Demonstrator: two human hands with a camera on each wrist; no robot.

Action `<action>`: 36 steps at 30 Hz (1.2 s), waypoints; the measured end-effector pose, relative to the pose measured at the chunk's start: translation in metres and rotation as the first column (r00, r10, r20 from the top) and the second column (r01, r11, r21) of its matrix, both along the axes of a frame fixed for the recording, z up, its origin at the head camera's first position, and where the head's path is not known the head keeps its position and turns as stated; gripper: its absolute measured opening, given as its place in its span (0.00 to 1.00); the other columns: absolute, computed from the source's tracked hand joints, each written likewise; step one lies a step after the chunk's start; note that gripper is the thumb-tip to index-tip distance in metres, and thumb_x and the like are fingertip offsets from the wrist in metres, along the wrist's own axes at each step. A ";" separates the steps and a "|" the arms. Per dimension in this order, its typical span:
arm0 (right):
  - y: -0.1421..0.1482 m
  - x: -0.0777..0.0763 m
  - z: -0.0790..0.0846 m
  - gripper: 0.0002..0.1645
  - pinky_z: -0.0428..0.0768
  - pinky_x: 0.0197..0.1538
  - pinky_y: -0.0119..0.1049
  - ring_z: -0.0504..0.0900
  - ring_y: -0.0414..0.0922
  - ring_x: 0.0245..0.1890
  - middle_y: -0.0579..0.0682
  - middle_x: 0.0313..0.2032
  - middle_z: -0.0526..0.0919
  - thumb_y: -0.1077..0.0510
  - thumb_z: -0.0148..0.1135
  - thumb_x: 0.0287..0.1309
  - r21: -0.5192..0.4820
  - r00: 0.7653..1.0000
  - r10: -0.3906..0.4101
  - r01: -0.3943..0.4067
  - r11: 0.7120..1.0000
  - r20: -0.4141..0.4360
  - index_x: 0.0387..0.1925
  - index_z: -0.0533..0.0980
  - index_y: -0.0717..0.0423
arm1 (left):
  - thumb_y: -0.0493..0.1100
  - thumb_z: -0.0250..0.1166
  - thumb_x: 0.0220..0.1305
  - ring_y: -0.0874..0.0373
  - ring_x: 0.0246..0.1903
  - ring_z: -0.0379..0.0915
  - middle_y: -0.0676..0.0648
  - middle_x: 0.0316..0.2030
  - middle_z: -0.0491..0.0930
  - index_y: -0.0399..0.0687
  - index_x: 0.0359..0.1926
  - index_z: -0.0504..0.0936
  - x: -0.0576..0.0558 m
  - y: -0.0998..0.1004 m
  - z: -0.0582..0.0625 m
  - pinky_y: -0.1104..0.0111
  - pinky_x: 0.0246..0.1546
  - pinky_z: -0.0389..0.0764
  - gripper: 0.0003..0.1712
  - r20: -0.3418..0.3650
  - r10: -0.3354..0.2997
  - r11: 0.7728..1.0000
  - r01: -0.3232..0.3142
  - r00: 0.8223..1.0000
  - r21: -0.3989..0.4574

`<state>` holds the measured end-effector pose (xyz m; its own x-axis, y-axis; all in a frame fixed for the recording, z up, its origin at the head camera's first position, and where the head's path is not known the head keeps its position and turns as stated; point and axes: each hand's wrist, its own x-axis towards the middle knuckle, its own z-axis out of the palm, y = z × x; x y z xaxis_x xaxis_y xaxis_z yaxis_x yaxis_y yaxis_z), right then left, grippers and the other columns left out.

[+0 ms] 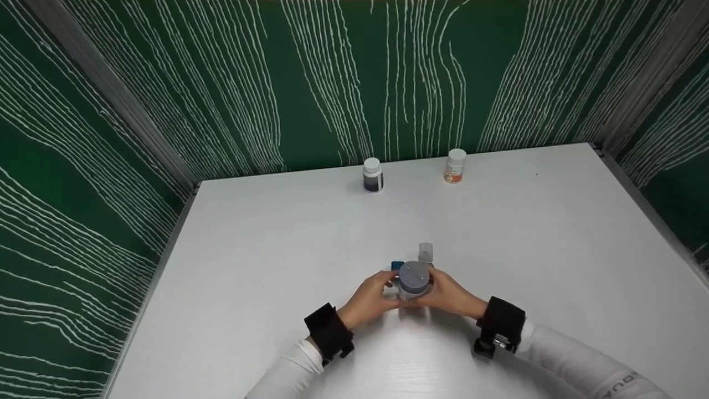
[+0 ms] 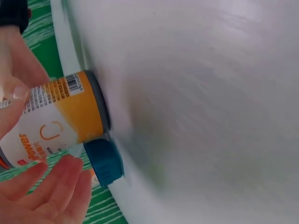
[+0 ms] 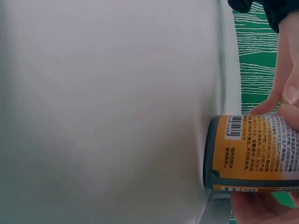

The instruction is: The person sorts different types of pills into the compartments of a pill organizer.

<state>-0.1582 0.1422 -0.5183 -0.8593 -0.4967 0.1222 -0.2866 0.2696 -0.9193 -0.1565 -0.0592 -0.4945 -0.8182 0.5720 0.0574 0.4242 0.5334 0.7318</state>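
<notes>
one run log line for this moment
left hand: grips jar | right hand: grips jar | blue item: beside jar | dark-labelled bottle, orange-labelled bottle: far side of table

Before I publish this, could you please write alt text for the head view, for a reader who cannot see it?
A person's left hand and right hand hold a grey-topped container between them at a white table. Behind it show a blue object and a clear object; two white-capped bottles stand near the far edge, before a green, white-lined wall.

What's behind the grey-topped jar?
From the head camera, a blue cap-like item and a clear plastic piece show beyond the jar; anything directly behind it is hidden.
</notes>
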 end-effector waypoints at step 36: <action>-0.020 0.018 0.032 0.35 0.69 0.48 0.43 0.71 0.49 0.45 0.52 0.42 0.70 0.62 0.71 0.37 -0.084 0.911 -0.399 0.391 0.916 -0.108 0.51 0.69 0.62 | 0.45 0.68 0.48 0.55 0.45 0.72 0.41 0.45 0.75 0.36 0.53 0.68 -0.013 0.030 -0.014 0.72 0.44 0.72 0.33 0.044 0.084 0.984 -0.090 0.995 0.156</action>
